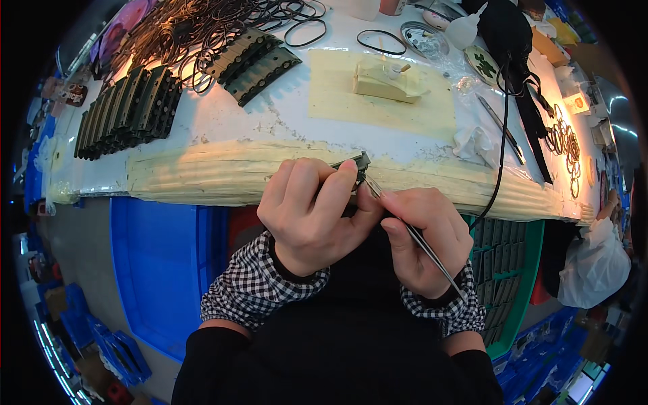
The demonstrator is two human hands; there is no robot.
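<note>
My left hand (307, 209) is closed round a small dark green part (362, 162), pinched between thumb and forefinger at the table's front edge. Most of that part is hidden by the fingers. In my right hand (432, 233) a pair of metal tweezers (426, 247) is gripped, slanting up to the left. Their tips reach the dark green part beside my left thumb; whether they grasp anything is too small to tell. Similar dark green parts (128, 111) stand in a row at the table's left, with more parts (260, 74) lying side by side farther back.
Dark cords and rings (196, 27) heap at the back left. A cream block (385, 79) sits on a yellow sheet (331, 88). A pen-like tool (503, 128) lies at the right. Below the table edge are a blue tray (152, 270) and a green tray (523, 297) with dark parts.
</note>
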